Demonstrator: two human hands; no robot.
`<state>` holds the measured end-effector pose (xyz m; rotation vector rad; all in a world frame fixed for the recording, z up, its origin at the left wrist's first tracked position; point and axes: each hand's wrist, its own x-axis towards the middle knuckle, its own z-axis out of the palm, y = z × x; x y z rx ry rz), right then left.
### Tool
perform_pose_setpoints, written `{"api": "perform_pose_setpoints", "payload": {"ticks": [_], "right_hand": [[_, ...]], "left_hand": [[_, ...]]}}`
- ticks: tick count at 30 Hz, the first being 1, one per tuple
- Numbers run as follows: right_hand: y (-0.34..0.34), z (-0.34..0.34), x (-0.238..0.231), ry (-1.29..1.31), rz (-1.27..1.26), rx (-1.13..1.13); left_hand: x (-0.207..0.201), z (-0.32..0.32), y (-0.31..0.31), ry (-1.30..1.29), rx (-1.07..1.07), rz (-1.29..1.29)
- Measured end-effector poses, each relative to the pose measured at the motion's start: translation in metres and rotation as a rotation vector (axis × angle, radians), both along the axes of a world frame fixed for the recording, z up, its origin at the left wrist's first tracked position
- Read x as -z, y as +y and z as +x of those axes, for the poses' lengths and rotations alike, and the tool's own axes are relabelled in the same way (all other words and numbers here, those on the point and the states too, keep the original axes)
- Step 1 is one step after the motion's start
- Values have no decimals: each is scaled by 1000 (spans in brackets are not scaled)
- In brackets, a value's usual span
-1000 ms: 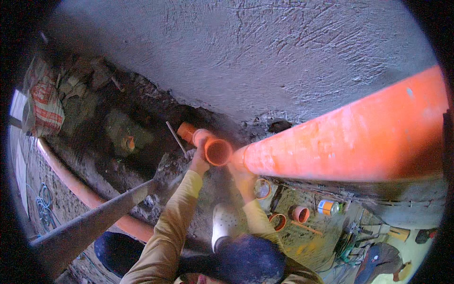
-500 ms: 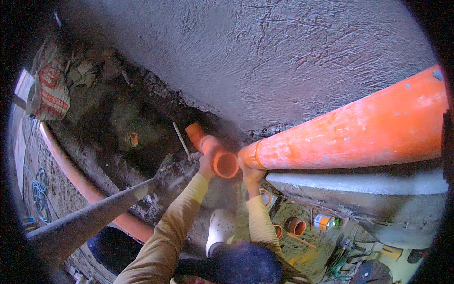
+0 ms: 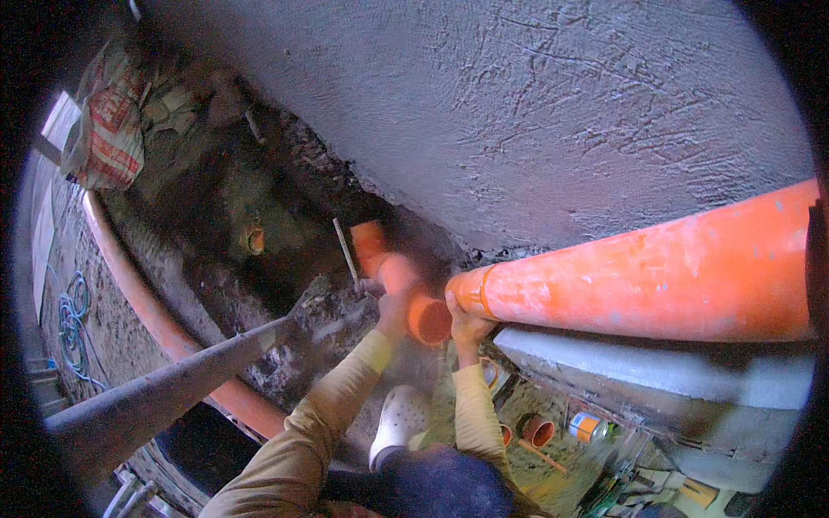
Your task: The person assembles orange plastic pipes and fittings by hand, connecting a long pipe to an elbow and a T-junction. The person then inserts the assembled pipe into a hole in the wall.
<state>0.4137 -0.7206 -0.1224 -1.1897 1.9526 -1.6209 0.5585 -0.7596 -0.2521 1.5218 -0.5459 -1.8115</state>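
My left hand (image 3: 393,311) is closed round an orange pipe fitting (image 3: 399,274) with a bend at its far end. The fitting's wide near mouth (image 3: 429,321) is tilted toward the right. Beside it, my right hand (image 3: 469,328) grips the narrow end of a long orange pipe (image 3: 639,281), with the fingers partly behind the pipe. A small gap lies between the pipe's end and the fitting. Next to my left hand a thin light stick (image 3: 345,250) points up from near the fingers; whether I hold it is unclear.
A rough plastered wall (image 3: 553,129) rises ahead beside a dug trench (image 3: 285,198). A grey pole (image 3: 173,393) and a curved pipe (image 3: 142,302) lie at left, near a woven sack (image 3: 117,138). Pipe pieces (image 3: 539,430) and a can (image 3: 589,426) stand at lower right.
The fitting has turned in my left hand; its mouth faced up toward me before and now points more to the right. The right hand keeps its hold on the long pipe.
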Motion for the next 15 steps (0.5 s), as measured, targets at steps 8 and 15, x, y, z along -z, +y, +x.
{"api": "perform_pose_setpoints", "payload": {"ticks": [8, 15], "right_hand": [[4, 21, -21, -222, 73, 6], [17, 50, -32, -293, 153, -95]], "left_hand": [[44, -4, 4, -811, 645, -867], [71, -13, 5, -1086, 527, -237]]}}
